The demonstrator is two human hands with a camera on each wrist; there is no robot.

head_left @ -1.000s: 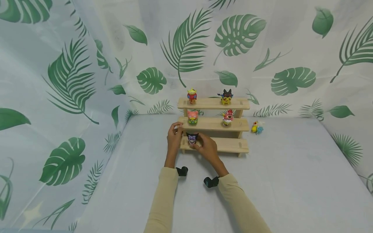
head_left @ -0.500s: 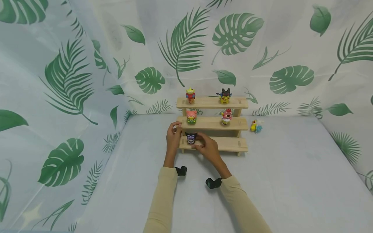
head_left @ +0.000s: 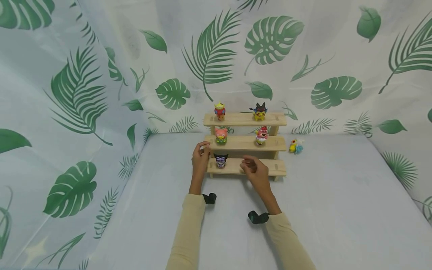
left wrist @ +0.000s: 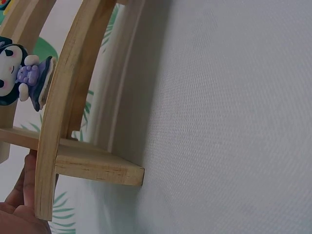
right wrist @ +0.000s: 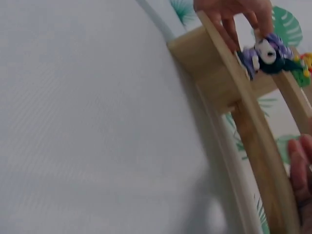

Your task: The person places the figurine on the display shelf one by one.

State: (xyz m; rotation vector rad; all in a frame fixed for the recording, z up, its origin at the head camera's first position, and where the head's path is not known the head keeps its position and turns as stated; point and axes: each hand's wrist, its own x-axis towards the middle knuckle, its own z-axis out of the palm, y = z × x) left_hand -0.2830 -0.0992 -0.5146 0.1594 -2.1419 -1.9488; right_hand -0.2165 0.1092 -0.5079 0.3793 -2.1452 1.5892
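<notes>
A three-step wooden display shelf stands before me. My left hand holds its left end, fingertips at the middle step's edge; in the left wrist view part of that hand is hidden behind the bottom step. A black-and-purple figurine with pointed ears stands upright at the left of the bottom step. My right hand is to the right of it, over the bottom step, fingers loosely bent and nothing between them. Blurred fingers of that hand show at the right wrist view's edge.
On the middle step are a pink figurine and a red-and-white figurine. The top step bears a red-and-yellow figurine and a black-eared yellow figurine. A yellow-and-blue figurine lies on the white cloth to the shelf's right.
My right hand has let go of the black-and-purple figurine and moved right, away from it. The figurine stays on the bottom step. My left hand keeps its place on the shelf.
</notes>
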